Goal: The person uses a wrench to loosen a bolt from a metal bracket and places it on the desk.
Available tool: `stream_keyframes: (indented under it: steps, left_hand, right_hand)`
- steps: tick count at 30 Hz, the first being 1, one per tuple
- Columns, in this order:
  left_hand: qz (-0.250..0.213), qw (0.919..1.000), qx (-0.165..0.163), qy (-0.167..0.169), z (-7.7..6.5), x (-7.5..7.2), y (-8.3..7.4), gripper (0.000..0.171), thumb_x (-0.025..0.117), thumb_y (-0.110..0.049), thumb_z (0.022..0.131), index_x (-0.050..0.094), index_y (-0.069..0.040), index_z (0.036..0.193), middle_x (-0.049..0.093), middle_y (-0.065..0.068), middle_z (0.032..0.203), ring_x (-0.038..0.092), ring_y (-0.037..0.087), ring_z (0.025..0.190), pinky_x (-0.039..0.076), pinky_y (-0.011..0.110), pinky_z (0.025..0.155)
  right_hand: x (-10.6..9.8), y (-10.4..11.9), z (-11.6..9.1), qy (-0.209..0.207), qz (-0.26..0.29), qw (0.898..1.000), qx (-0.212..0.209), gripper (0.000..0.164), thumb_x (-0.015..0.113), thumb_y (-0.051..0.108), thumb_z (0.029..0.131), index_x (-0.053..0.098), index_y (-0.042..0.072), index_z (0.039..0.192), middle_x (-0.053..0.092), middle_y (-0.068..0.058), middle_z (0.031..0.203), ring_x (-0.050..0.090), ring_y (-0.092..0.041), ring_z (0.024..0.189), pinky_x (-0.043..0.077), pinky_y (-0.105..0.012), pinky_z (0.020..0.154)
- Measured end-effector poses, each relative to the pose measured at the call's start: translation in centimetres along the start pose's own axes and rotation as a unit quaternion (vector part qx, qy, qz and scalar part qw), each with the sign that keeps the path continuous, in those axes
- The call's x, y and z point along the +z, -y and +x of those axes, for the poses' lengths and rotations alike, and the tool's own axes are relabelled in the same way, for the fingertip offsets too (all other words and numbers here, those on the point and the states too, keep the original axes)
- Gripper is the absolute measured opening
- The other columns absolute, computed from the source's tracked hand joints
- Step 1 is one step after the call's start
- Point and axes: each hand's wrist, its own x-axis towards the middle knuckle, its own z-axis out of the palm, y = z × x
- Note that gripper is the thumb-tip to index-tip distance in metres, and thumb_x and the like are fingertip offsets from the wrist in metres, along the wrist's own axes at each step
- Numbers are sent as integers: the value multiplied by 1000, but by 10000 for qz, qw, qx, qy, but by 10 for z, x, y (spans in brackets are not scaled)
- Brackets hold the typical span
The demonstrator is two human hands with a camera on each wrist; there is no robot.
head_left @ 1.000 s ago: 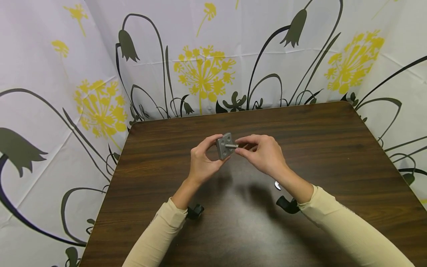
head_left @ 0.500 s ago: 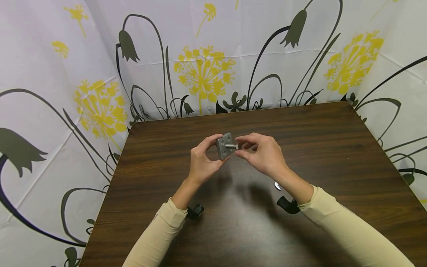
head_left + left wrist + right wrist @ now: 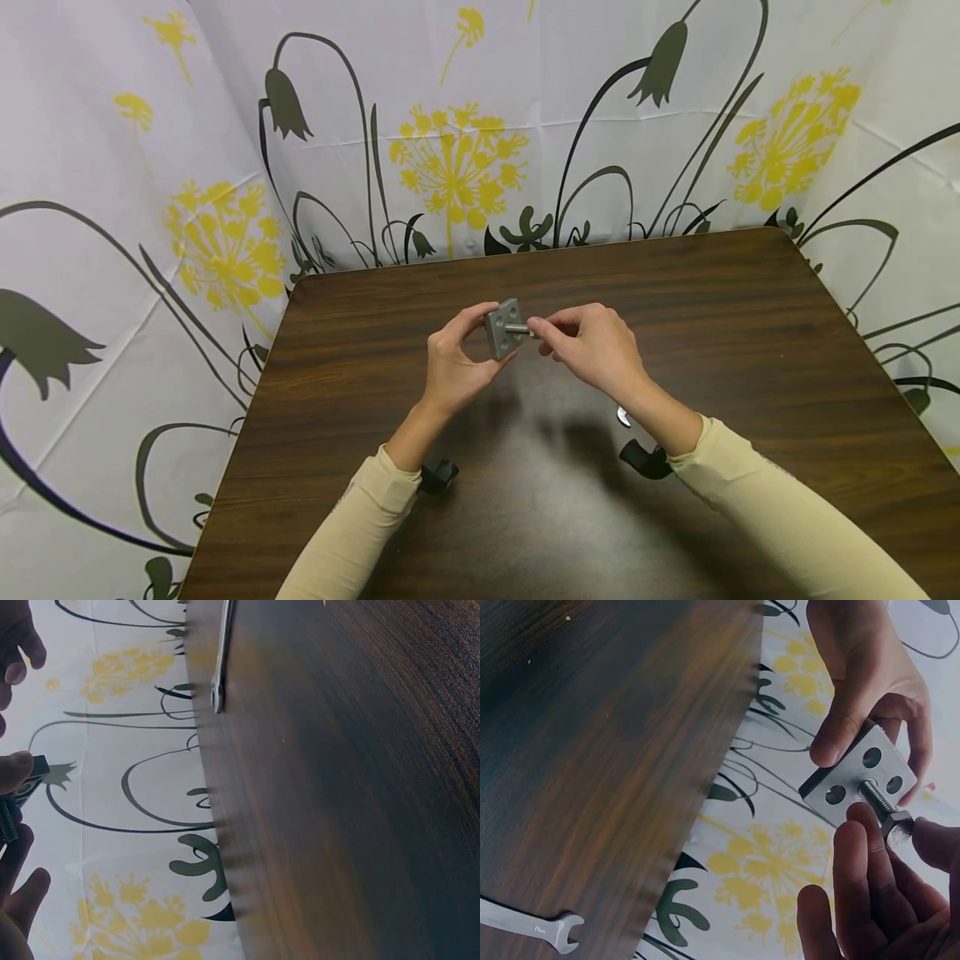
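A square grey metal plate (image 3: 855, 769) with several round holes is held up over the table, gripped at its edges by my left hand (image 3: 461, 354). A hex bolt (image 3: 885, 806) stands out from the plate's middle, its threaded shank entering the plate and its head outward. My right hand (image 3: 596, 346) pinches the bolt head, thumb on one side and fingers on the other. In the left wrist view only part of the plate (image 3: 31, 780) shows at the left edge, beside fingers.
An open-end wrench (image 3: 532, 924) lies on the brown wooden table (image 3: 360, 358), partly hidden by my right forearm in the head view. Black wrist mounts (image 3: 647, 460) sit under both forearms. A flower-print curtain (image 3: 457, 50) hangs behind the table.
Half a second ago the right fingers were spread round the bolt head; now the thumb has moved forward over it and the fingers have curled under. The left hand and plate stay put.
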Motion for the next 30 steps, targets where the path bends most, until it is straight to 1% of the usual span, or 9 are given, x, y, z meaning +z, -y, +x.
stream_keyframes:
  steps: [3, 6, 12, 16, 19, 22, 25, 28, 30]
  left_hand:
    - [-6, 10000, 16, -4, 0, 0, -1, 64, 89, -4, 66, 62, -5, 124, 69, 8, 114, 67, 21, 101, 54, 34, 88]
    - [-3, 10000, 52, -31, 0, 0, 0, 64, 90, -2, 65, 63, -5, 123, 69, 9, 113, 67, 22, 100, 54, 36, 87]
    - [-31, 9999, 99, -74, 0, 2, 1, 64, 90, 0, 63, 63, -4, 122, 70, 11, 111, 69, 24, 96, 55, 43, 83]
    - [-48, 9999, 78, -52, 0, 2, 1, 64, 89, 0, 64, 63, -5, 122, 70, 10, 112, 68, 23, 97, 55, 44, 83]
    - [-53, 10000, 66, -27, 0, 2, 1, 64, 89, -1, 64, 63, -5, 123, 69, 9, 112, 68, 22, 98, 55, 44, 83]
    - [-35, 10000, 58, -13, 1, 1, 1, 64, 89, -2, 64, 63, -5, 123, 69, 8, 112, 68, 21, 98, 55, 42, 85]
    - [-3, 10000, 57, -9, 1, 1, 1, 64, 89, -3, 65, 63, -6, 123, 69, 8, 113, 68, 20, 98, 54, 39, 86]
    - [2, 10000, 54, -6, 2, 1, 0, 64, 89, -3, 65, 63, -6, 123, 69, 8, 113, 68, 20, 99, 54, 36, 87]
    - [7, 10000, 64, -12, 2, 0, 0, 64, 90, -3, 64, 63, -5, 123, 69, 8, 113, 68, 21, 99, 54, 35, 87]
  right_hand:
    - [0, 1, 1, -37, 42, 9999, -110, 27, 67, 46, 91, 78, 22, 98, 72, 10, 79, 64, -8, 70, 47, -34, 59]
    - [-1, 1, 1, -78, 110, 9996, -238, 26, 73, 39, 88, 78, 19, 103, 73, 7, 87, 65, -11, 76, 50, -34, 62]
    - [-1, 0, -1, -143, 255, 9980, -556, 23, 80, 25, 83, 77, 18, 104, 72, 7, 88, 68, -15, 74, 53, -33, 63]
    - [0, -1, 0, -240, 261, 9957, -853, 22, 82, 18, 81, 78, 18, 103, 70, 8, 90, 67, -12, 76, 55, -32, 67]
    - [1, -2, 0, -302, 263, 9945, -966, 22, 82, 16, 81, 78, 18, 102, 70, 9, 91, 66, -8, 78, 56, -31, 69]
    - [1, -2, -1, -331, 278, 9941, -996, 24, 82, 16, 80, 77, 17, 104, 70, 8, 92, 67, -8, 78, 56, -32, 69]
    - [0, -2, -1, -318, 309, 9946, -940, 27, 82, 19, 81, 76, 16, 107, 71, 6, 93, 68, -12, 78, 55, -33, 66]
    - [0, 0, -2, -317, 317, 9962, -743, 28, 78, 28, 85, 76, 17, 110, 72, 5, 92, 68, -14, 77, 54, -34, 63]
    - [0, 0, -2, -352, 258, 9976, -528, 28, 74, 38, 88, 76, 20, 109, 73, 7, 90, 67, -12, 78, 52, -34, 63]
